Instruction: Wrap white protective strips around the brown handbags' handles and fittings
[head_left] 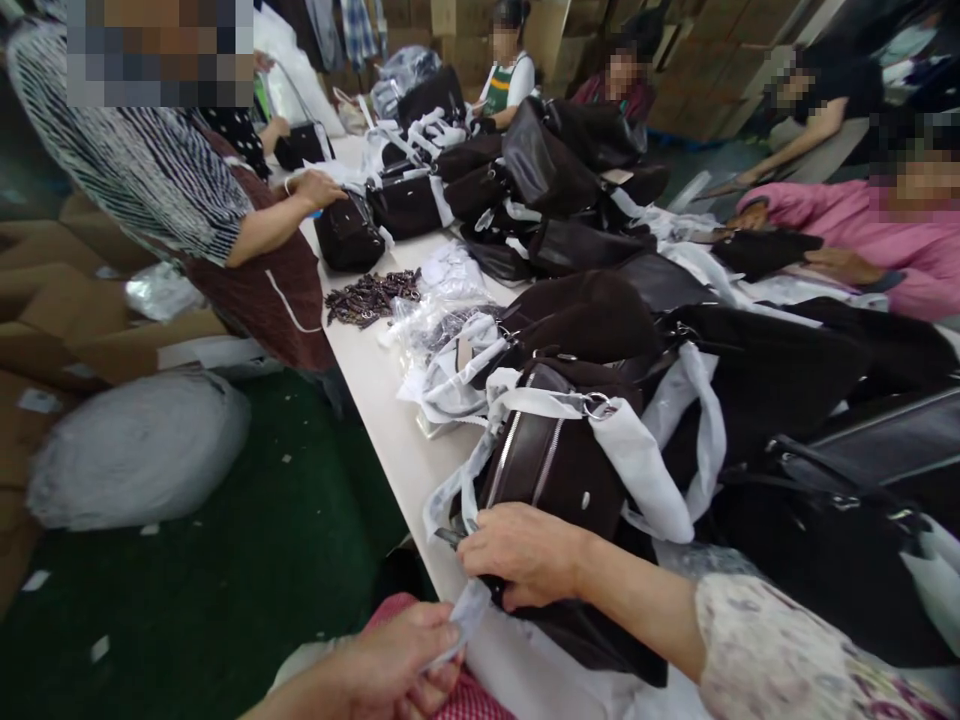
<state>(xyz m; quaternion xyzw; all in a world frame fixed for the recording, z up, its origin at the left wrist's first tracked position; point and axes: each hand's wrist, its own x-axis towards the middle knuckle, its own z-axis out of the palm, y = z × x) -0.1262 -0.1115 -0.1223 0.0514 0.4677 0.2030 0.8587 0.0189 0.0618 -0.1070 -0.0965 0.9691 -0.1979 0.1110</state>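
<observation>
In front of me a dark brown handbag (577, 490) with silver zips lies on the table, its strap bound in white wrapping (649, 475). My right hand (529, 550) is closed on the near end of this bag. A small dark tab (448, 537) pokes out by its fingertips; whether the fingers pinch it is hidden. Lower and to the left, my left hand (397, 650) pinches a strip of thin white wrapping (469, 612) between thumb and fingers. Where that strip leads beyond my hand is hard to make out.
Many dark bags (555, 155) with white wrapping crowd the white table (375, 385). A pile of small dark metal-fitted pieces (373, 297) lies near its left edge. Co-workers stand around it, one in a brown apron (262, 290). Cartons (112, 335) and a plastic bundle (139, 450) sit left.
</observation>
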